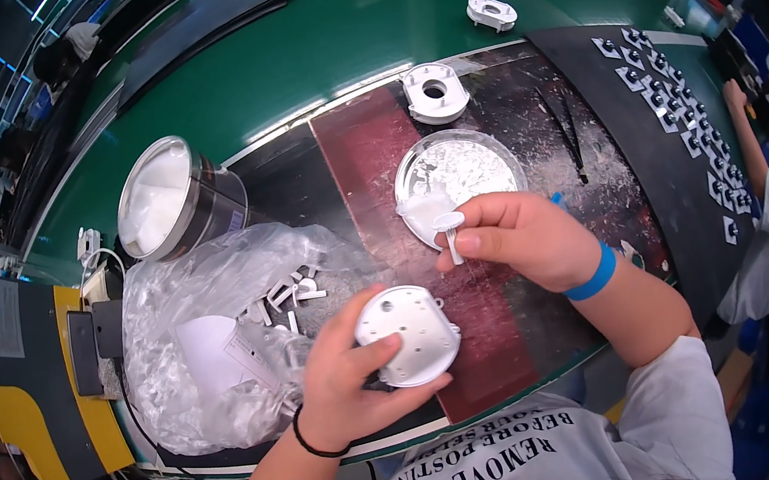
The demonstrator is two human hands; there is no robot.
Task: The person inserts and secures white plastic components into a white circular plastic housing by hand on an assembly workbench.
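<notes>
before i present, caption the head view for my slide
Left hand holds a rounded white part; right hand pinches a small white piece near a round dish.

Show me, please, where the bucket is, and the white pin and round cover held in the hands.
Bucket [220,201]: head view, on its dark outer wall.
White pin [448,222]: head view, on its flat head.
Round cover [422,331]: head view, on its holed face.

At left in my view, a crumpled clear plastic bag [162,339] lies below a shiny grey cylindrical tub [219,203]. At lower centre, I find a rounded white plastic cover [414,344] in the left hand [338,370], right of the bag. A round shallow silvery dish [403,178] sits just above centre, left of a long black mat [619,115].
</notes>
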